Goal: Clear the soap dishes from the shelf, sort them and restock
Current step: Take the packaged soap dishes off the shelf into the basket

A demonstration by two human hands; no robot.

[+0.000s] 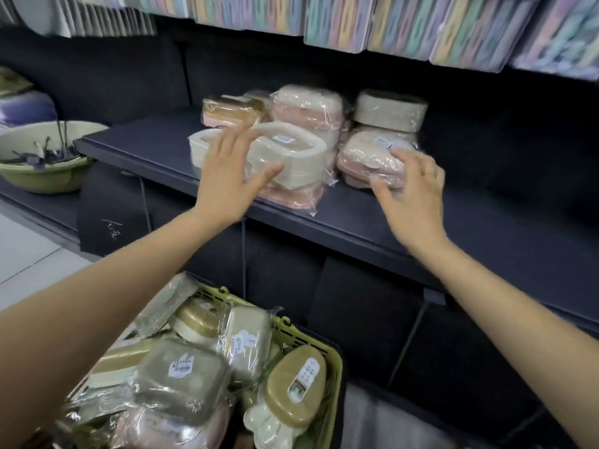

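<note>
Fingers of the left hand are spread and straight, thumb out to the right, hovering in front of a cream soap dish with a loop rim; contact not clear, nothing gripped. Right hand has fingers apart and bent, tips on the plastic wrap of a pink-and-cream soap dish; cannot tell if it truly grips or only touches. Both dishes sit on a dark shelf, in a cluster of wrapped soap dishes: a cream one on top of a pink one at the back, a tan-lidded one back left, a round cream one stacked above the right hand's dish, a white open one at the left. Pink wrapped dish lies under the loop-rim one at the shelf's front edge. Below, near the left forearm, a green basket is packed with more wrapped soap dishes, olive and cream, labels up. Green basin sits at far left on a lower ledge. Striped pastel packs hang along the top.
</note>
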